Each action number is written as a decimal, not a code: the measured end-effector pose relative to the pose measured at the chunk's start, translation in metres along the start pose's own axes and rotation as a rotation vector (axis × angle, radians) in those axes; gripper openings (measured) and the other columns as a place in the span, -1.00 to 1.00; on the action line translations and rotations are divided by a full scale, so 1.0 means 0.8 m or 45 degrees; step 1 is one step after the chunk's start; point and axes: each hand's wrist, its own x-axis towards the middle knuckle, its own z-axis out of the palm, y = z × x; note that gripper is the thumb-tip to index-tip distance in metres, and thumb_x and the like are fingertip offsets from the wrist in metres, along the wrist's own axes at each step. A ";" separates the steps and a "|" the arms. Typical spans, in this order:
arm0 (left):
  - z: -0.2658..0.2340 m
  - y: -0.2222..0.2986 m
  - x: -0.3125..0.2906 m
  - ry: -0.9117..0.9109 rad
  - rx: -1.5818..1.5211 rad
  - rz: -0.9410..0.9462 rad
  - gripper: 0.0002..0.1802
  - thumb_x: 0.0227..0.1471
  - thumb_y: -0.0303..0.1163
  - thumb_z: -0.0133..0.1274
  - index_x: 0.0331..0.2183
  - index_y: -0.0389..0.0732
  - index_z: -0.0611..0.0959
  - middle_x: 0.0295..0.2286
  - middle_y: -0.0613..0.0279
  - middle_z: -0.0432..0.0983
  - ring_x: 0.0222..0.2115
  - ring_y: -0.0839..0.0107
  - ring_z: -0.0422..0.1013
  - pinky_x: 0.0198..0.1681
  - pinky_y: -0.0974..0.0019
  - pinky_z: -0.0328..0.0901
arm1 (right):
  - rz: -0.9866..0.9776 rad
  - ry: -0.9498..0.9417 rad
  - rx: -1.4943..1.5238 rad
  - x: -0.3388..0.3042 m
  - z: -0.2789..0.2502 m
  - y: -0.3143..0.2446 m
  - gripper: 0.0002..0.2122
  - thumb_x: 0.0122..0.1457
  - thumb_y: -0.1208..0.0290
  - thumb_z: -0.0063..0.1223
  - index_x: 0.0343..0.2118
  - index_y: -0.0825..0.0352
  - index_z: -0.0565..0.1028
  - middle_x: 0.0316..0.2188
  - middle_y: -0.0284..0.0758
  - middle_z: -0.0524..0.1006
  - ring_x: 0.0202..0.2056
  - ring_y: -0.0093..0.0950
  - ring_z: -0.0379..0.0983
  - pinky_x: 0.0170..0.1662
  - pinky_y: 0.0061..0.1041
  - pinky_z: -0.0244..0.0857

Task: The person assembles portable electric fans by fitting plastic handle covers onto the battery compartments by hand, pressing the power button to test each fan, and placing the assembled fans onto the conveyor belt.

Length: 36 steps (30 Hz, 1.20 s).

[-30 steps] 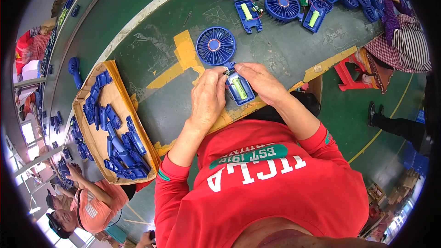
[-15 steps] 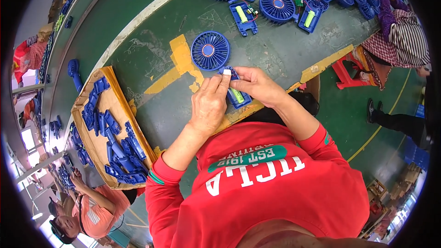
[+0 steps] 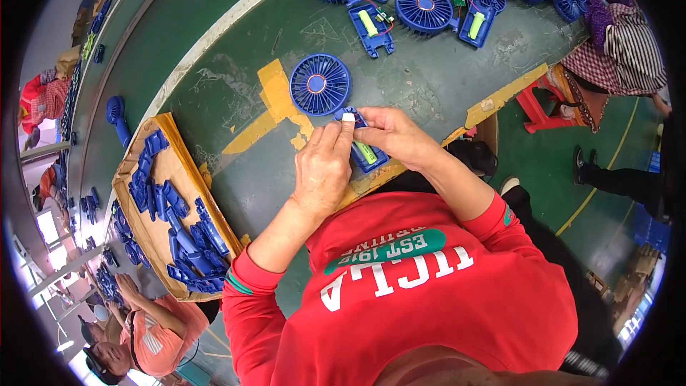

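Note:
A blue handheld fan (image 3: 320, 84) lies on the green bench, its round grille pointing away from me. Its handle is open toward me, and a yellow-green battery (image 3: 365, 152) shows inside. My left hand (image 3: 324, 166) presses the top of the handle with closed fingers; one fingertip wears a white covering (image 3: 348, 118). From the other side, my right hand (image 3: 397, 136) pinches the same part of the handle, just below the grille. Whatever small part sits between the fingertips is hidden.
To my left stands a cardboard tray (image 3: 202, 193) of blue handle shells. Several open fans with batteries (image 3: 368, 23) crowd the far side of the bench. A red stool (image 3: 534, 109) is on the floor at right. Other people are near both sides.
The whole view has shifted slightly; both hands keep almost the same grip on the fan. A dark-clothed leg with a pale shoe has come into view behind my right arm.

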 end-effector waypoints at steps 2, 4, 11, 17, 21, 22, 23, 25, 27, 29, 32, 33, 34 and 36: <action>-0.003 0.002 0.005 -0.018 0.009 -0.010 -0.51 -0.34 -0.64 -0.02 -0.19 -0.40 0.49 -0.38 0.10 0.41 -0.42 0.20 0.37 -0.45 0.24 0.36 | -0.013 0.005 -0.014 0.002 -0.001 0.000 -0.74 0.17 0.54 -0.12 -0.06 0.43 0.36 -0.24 -0.38 0.47 -0.25 -0.69 0.40 -0.18 -0.68 0.31; -0.006 0.006 0.008 -0.020 0.001 -0.069 -0.59 -0.30 -0.66 0.00 -0.24 -0.32 0.55 -0.43 0.13 0.43 -0.44 0.19 0.42 -0.43 0.25 0.36 | -0.023 0.015 0.020 0.001 0.001 -0.002 -0.73 0.17 0.54 -0.12 -0.06 0.44 0.36 -0.24 -0.37 0.47 -0.24 -0.68 0.40 -0.18 -0.67 0.31; 0.000 -0.004 0.004 0.013 -0.036 -0.034 -0.52 -0.34 -0.63 -0.01 -0.20 -0.39 0.50 -0.40 0.11 0.41 -0.43 0.20 0.38 -0.44 0.25 0.35 | 0.027 0.027 0.064 0.005 -0.002 0.000 -0.73 0.16 0.53 -0.10 -0.07 0.44 0.37 -0.23 -0.37 0.47 -0.22 -0.68 0.39 -0.15 -0.67 0.30; -0.002 0.000 0.009 -0.008 0.034 -0.009 -0.56 -0.32 -0.58 -0.01 -0.23 -0.42 0.51 -0.44 0.11 0.39 -0.46 0.22 0.36 -0.46 0.27 0.34 | 0.040 0.049 0.029 0.003 0.001 -0.006 -0.74 0.16 0.54 -0.10 -0.08 0.44 0.38 -0.23 -0.39 0.47 -0.22 -0.68 0.39 -0.15 -0.67 0.29; -0.008 0.004 0.016 -0.094 0.055 0.006 -0.61 -0.29 -0.55 -0.03 -0.27 -0.42 0.50 -0.47 0.12 0.36 -0.46 0.23 0.35 -0.46 0.26 0.34 | 0.012 0.045 -0.039 0.004 0.000 -0.007 -0.74 0.16 0.55 -0.12 -0.08 0.43 0.38 -0.24 -0.40 0.46 -0.21 -0.70 0.37 -0.16 -0.68 0.29; -0.009 0.005 0.018 -0.128 0.069 0.032 -0.63 -0.28 -0.55 -0.04 -0.28 -0.42 0.49 -0.47 0.12 0.35 -0.46 0.22 0.35 -0.46 0.26 0.34 | -0.005 0.042 -0.067 0.004 0.000 -0.008 -0.74 0.16 0.56 -0.12 -0.08 0.43 0.38 -0.24 -0.41 0.46 -0.21 -0.70 0.37 -0.16 -0.68 0.28; -0.011 0.004 0.021 -0.130 0.069 0.029 -0.63 -0.28 -0.55 -0.04 -0.28 -0.42 0.49 -0.47 0.12 0.35 -0.46 0.22 0.35 -0.46 0.26 0.34 | -0.003 0.040 -0.066 0.004 0.000 -0.007 -0.74 0.16 0.56 -0.12 -0.08 0.43 0.38 -0.24 -0.41 0.46 -0.21 -0.70 0.37 -0.16 -0.68 0.28; -0.015 0.001 0.025 -0.234 0.012 0.019 -0.67 -0.29 -0.56 -0.04 -0.32 -0.41 0.49 -0.44 0.09 0.35 -0.44 0.20 0.35 -0.44 0.24 0.35 | -0.027 0.059 -0.073 0.003 0.002 -0.007 -0.74 0.15 0.57 -0.13 -0.08 0.43 0.37 -0.24 -0.41 0.46 -0.22 -0.72 0.36 -0.17 -0.69 0.28; -0.018 0.001 0.028 -0.257 0.021 0.023 -0.68 -0.29 -0.57 -0.04 -0.33 -0.41 0.49 -0.43 0.08 0.36 -0.43 0.19 0.36 -0.44 0.23 0.35 | 0.004 0.053 -0.119 0.003 0.003 -0.010 -0.74 0.16 0.56 -0.13 -0.08 0.43 0.37 -0.25 -0.41 0.46 -0.23 -0.72 0.36 -0.17 -0.69 0.28; -0.020 0.002 0.029 -0.283 0.031 0.034 -0.70 -0.29 -0.57 -0.04 -0.35 -0.40 0.49 -0.42 0.07 0.36 -0.41 0.18 0.36 -0.43 0.22 0.35 | 0.030 0.053 -0.161 0.001 0.002 -0.010 -0.74 0.16 0.56 -0.13 -0.07 0.42 0.37 -0.26 -0.42 0.46 -0.23 -0.72 0.37 -0.17 -0.70 0.28; -0.019 -0.001 0.033 -0.301 0.075 0.052 -0.72 -0.28 -0.59 -0.04 -0.36 -0.39 0.49 -0.42 0.06 0.36 -0.39 0.16 0.37 -0.43 0.19 0.36 | 0.014 0.004 -0.217 0.003 -0.004 -0.006 -0.73 0.17 0.54 -0.13 -0.06 0.43 0.35 -0.22 -0.41 0.45 -0.20 -0.70 0.36 -0.13 -0.68 0.26; -0.020 -0.003 0.034 -0.274 -0.001 0.050 -0.66 -0.28 -0.62 -0.04 -0.30 -0.37 0.50 -0.45 0.05 0.37 -0.41 0.13 0.38 -0.42 0.17 0.35 | 0.004 0.004 -0.095 0.004 -0.007 -0.001 -0.76 0.18 0.50 -0.13 -0.09 0.42 0.37 -0.24 -0.41 0.45 -0.23 -0.71 0.36 -0.18 -0.68 0.28; -0.020 -0.006 0.033 -0.252 -0.078 0.050 -0.60 -0.28 -0.66 -0.04 -0.24 -0.36 0.51 -0.48 0.05 0.39 -0.44 0.09 0.39 -0.41 0.16 0.34 | -0.004 0.007 0.033 0.004 -0.006 0.001 -0.77 0.20 0.47 -0.13 -0.12 0.42 0.38 -0.26 -0.41 0.46 -0.27 -0.71 0.37 -0.23 -0.68 0.30; -0.022 -0.011 0.032 -0.269 -0.104 0.004 -0.63 -0.25 -0.65 -0.06 -0.25 -0.36 0.49 -0.47 0.04 0.40 -0.42 0.09 0.40 -0.42 0.14 0.34 | 0.018 -0.002 0.014 0.005 -0.008 -0.005 -0.76 0.21 0.42 -0.14 -0.12 0.43 0.38 -0.24 -0.41 0.45 -0.26 -0.70 0.38 -0.22 -0.68 0.30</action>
